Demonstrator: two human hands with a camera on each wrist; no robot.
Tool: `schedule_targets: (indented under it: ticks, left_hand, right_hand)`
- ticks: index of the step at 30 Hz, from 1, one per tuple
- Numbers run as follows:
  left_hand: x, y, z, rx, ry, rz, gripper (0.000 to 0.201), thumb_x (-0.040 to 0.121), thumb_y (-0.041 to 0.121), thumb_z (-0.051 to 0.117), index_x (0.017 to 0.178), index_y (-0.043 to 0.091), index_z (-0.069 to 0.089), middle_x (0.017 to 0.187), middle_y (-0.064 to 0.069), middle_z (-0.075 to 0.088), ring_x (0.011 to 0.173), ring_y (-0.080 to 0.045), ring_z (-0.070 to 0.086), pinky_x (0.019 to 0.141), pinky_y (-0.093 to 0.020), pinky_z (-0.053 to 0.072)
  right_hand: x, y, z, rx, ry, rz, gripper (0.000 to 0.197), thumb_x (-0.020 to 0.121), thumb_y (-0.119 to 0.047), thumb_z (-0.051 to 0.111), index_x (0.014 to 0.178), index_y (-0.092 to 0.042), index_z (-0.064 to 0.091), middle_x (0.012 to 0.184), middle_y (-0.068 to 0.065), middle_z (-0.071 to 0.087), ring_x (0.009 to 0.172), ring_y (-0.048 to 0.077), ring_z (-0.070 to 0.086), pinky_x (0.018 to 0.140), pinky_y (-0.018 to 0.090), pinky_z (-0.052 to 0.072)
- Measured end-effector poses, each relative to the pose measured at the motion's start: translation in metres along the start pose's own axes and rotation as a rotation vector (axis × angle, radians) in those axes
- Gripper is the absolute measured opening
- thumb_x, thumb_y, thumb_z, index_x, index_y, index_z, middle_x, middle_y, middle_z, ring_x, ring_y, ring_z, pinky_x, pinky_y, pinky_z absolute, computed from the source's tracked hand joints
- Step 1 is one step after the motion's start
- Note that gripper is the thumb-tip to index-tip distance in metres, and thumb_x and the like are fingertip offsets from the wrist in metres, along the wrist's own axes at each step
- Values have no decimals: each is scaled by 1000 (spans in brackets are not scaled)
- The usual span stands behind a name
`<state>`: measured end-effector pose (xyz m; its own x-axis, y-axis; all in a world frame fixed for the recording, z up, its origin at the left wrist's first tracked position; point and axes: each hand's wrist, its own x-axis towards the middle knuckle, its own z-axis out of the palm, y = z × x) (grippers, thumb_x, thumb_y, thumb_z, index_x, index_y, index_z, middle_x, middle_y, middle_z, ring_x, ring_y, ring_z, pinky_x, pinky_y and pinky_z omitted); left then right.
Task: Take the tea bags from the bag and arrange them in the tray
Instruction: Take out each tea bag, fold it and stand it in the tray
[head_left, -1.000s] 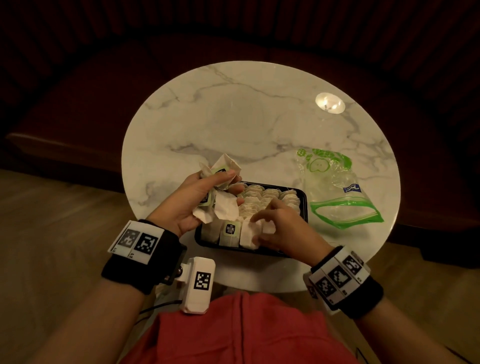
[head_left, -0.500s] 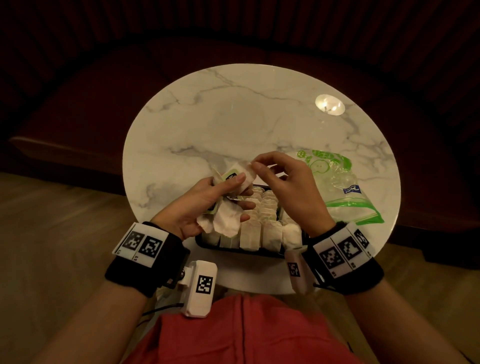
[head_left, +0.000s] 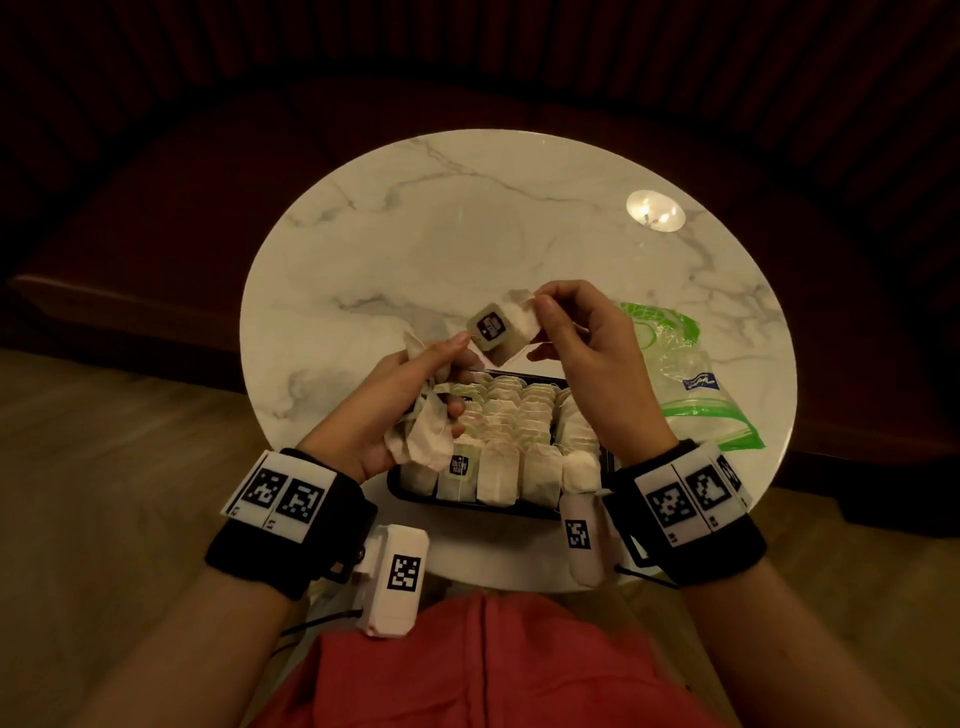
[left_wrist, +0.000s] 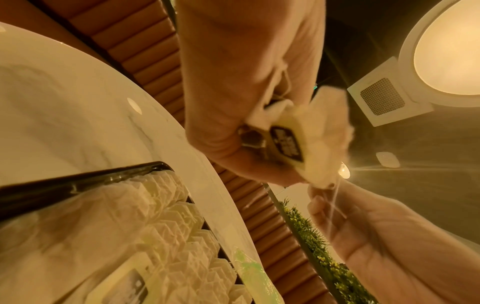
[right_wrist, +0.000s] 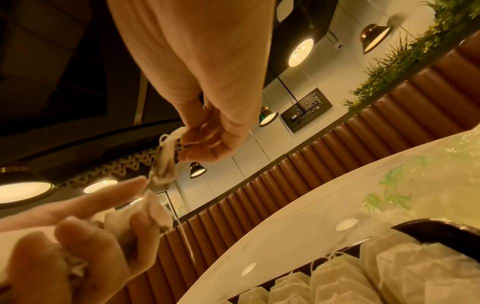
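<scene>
As rows of tea bags fill the black tray (head_left: 410, 493) on the round marble surface (head_left: 467, 218), a person seated at its near edge lifts one more tea bag (head_left: 511, 332) clear of the rest. The right hand (head_left: 582, 353) pinches that bag by its upper corner between thumb and forefinger, holding it in the air above the tray's far edge with its green-and-black paper tag facing up. The left hand (head_left: 405, 395), just beside it and nearly touching the tag with a fingertip, is curled round a loose bunch of spare tea bags (head_left: 423, 444) that droop over the tray's near left corner. A thin string trails down from the lifted bag in the right wrist view. The bag hangs tilted, its long side running from far left to near right, with the tray directly below and toward the person. The right hand is the nearer one to any gap in the rows, so the drop looks like its job. The clear plastic bag with green trim (head_left: 675, 374) lies flat to the right of the tray, apparently empty.
</scene>
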<state>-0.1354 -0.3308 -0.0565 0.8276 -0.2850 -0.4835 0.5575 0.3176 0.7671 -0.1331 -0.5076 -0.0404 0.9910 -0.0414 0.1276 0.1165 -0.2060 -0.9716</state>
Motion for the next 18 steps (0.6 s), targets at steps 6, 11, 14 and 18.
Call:
schedule_targets:
  ticks: [6, 11, 14, 18]
  left_hand:
    - [2, 4, -1, -77, 153, 102, 19, 91, 27, 64, 96, 9, 68, 89, -2, 69, 61, -12, 63, 51, -24, 53]
    - [-4, 10, 7, -31, 59, 186, 39, 80, 24, 67, 113, 2, 63, 96, -12, 70, 68, -15, 69, 51, -24, 52]
    - [-8, 12, 12, 31, -27, 198, 28, 79, 13, 67, 104, 1, 65, 80, -11, 71, 55, -13, 65, 47, -22, 51]
    - [-7, 11, 13, 29, -14, 192, 22, 80, 1, 66, 102, -1, 66, 76, -11, 72, 57, -13, 66, 48, -20, 51]
  right_hand:
    - [-1, -4, -4, 78, -51, 39, 9, 100, -7, 48, 102, -2, 56, 96, 10, 62, 71, 12, 63, 60, 25, 56]
    - [-1, -7, -3, 45, -140, 60, 9, 99, -7, 52, 101, -2, 59, 95, 18, 63, 63, 18, 58, 59, 26, 55]
    - [-2, -8, -2, 46, -167, 78, 11, 98, -9, 54, 102, -1, 60, 93, 13, 64, 65, 23, 61, 61, 30, 56]
    - [-5, -9, -2, 150, -145, 141, 14, 99, -13, 53, 107, -3, 59, 91, 11, 65, 70, 24, 65, 67, 34, 59]
